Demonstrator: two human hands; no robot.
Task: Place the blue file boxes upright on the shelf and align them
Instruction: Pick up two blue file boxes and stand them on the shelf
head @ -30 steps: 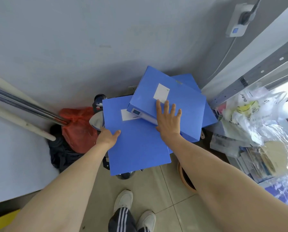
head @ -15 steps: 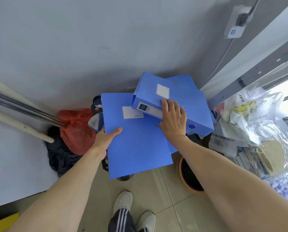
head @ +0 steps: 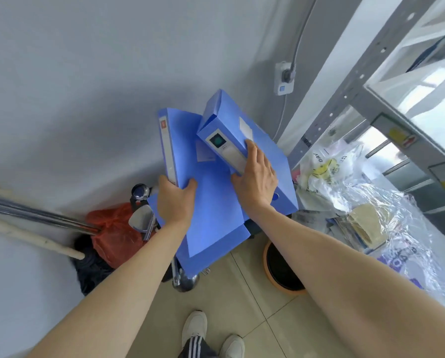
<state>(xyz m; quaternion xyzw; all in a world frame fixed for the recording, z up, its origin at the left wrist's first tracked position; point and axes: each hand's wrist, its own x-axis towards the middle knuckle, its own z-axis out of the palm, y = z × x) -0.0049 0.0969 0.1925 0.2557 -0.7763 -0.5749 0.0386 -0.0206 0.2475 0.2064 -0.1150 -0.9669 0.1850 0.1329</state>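
Observation:
I hold two blue file boxes in front of the grey wall. My left hand (head: 175,200) grips the thinner blue file box (head: 205,202) at its spine edge, tilting it up on its side. My right hand (head: 256,177) is clamped over the spine of the thicker blue file box (head: 265,156), which has a white label and is lifted off the pile. Another blue file box (head: 216,251) lies flat underneath, partly hidden. The grey metal shelf (head: 379,109) rises at the right.
A red bag (head: 112,233) and dark bundle sit at the wall on the left with metal poles (head: 35,215). An orange-rimmed round bin (head: 280,270) stands on the tiled floor. Plastic bags (head: 345,192) with papers fill the lower shelf. My shoes (head: 195,329) are below.
Both boxes have risen off the pile. The left box has turned from flat onto its edge, its spine now showing. The right box has tipped up, and my view swung towards the shelf.

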